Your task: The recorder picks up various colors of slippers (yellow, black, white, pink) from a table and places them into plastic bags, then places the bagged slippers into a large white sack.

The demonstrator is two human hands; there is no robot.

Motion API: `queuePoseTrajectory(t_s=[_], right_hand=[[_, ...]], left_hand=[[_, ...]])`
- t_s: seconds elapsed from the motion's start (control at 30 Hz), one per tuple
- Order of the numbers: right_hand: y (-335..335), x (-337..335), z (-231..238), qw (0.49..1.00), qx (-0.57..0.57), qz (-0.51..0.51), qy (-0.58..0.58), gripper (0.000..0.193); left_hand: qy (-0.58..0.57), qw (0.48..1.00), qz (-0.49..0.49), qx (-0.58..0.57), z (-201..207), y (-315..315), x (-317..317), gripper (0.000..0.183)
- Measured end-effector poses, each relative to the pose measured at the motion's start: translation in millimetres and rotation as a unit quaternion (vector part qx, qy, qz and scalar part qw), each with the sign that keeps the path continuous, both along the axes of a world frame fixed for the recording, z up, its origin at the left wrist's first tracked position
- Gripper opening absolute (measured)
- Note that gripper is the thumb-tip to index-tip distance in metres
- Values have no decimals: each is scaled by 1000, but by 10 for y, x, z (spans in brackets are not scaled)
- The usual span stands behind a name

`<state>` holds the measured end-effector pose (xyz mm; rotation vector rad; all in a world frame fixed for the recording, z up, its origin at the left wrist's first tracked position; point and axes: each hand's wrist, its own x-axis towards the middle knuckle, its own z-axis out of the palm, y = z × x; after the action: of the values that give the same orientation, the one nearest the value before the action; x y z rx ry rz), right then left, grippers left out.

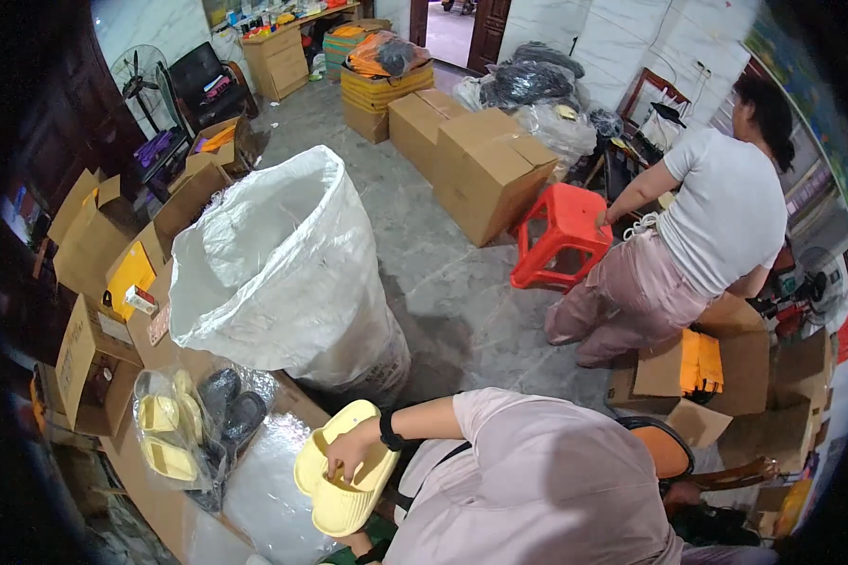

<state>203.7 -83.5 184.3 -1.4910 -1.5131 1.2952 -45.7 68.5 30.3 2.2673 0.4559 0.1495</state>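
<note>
A pair of pale yellow slippers (349, 509) is held together, side by side, by my right hand (349, 454), with a black band on its wrist. Its fingers are bent into the slippers near the straps. Just below them, close to the lower edge, shows a small part of my left hand (356, 542); its fingers are hidden behind the slippers. Left of my hands, clear plastic bags on the cardboard-covered worktop hold yellow slippers (171, 460) and black slippers (245, 414). A sheet of clear plastic (271, 485) lies between them and my right hand.
A tall white woven sack (349, 311) stands open beyond the worktop. Open cartons (94, 247) line the left side. Closed boxes (495, 174) sit mid-floor. At right, a co-worker (721, 212) touches a red stool (565, 231), with an orange-filled carton (664, 367) nearby.
</note>
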Motion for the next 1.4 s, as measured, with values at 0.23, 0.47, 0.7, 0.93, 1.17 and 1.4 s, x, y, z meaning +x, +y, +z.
queuePoseTrajectory(t_s=[0.23, 0.47, 0.7, 0.93, 1.17, 1.4], right_hand=[[-140, 220, 114, 969, -33, 39, 241, 38], [-140, 528, 193, 959, -207, 121, 153, 34], [85, 387, 24, 973, -175, 132, 75, 35], [234, 404, -261, 987, 66, 142, -35, 19], [96, 349, -80, 998, -4, 60, 30, 21], [153, 293, -276, 1000, -19, -3, 16, 20]], left_hand=[[7, 985, 173, 22, 206, -209, -453, 33], [53, 946, 316, -45, 1035, -301, 237, 39], [14, 948, 308, -78, 1006, -368, 278, 40], [21, 945, 323, -41, 1248, -513, 378, 35], [-23, 916, 392, -85, 1243, -493, 391, 28], [-70, 923, 325, -195, 1233, -464, 323, 36]])
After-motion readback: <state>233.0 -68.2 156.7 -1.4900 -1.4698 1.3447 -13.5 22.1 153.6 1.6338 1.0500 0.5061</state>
